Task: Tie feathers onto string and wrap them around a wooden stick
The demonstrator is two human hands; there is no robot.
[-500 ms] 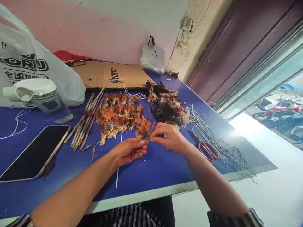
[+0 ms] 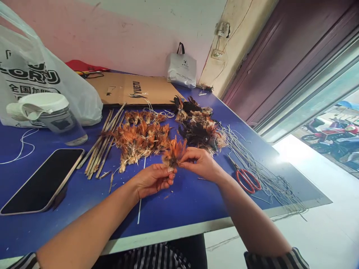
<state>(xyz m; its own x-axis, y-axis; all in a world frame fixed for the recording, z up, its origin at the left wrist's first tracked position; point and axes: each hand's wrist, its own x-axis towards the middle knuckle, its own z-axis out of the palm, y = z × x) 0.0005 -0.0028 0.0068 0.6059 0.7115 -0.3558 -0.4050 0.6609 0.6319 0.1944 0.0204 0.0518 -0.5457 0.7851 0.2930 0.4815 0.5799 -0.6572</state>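
Over the blue table (image 2: 179, 201), my left hand (image 2: 153, 180) and my right hand (image 2: 200, 162) meet on a small bunch of orange feathers (image 2: 174, 152). Both hands pinch it at its base, fingers closed, the feather tips fanning upward. Just behind lies a heap of orange feather bunches (image 2: 140, 136). A heap of dark feather bunches (image 2: 200, 127) sits to its right. A thin white string (image 2: 140, 209) runs on the table below my left hand.
Thin sticks (image 2: 102, 147) lie left of the feathers, a phone (image 2: 42, 180) further left. Red-handled scissors (image 2: 246, 176) rest on cut strings (image 2: 266, 175) at the right. A jar (image 2: 53, 117), plastic bag (image 2: 42, 74), cardboard (image 2: 131, 87) and small white bag (image 2: 181, 67) stand behind.
The feather bunch has turned slightly upright between my fingers, and my right hand has closed in on its base. The view has shifted a little.
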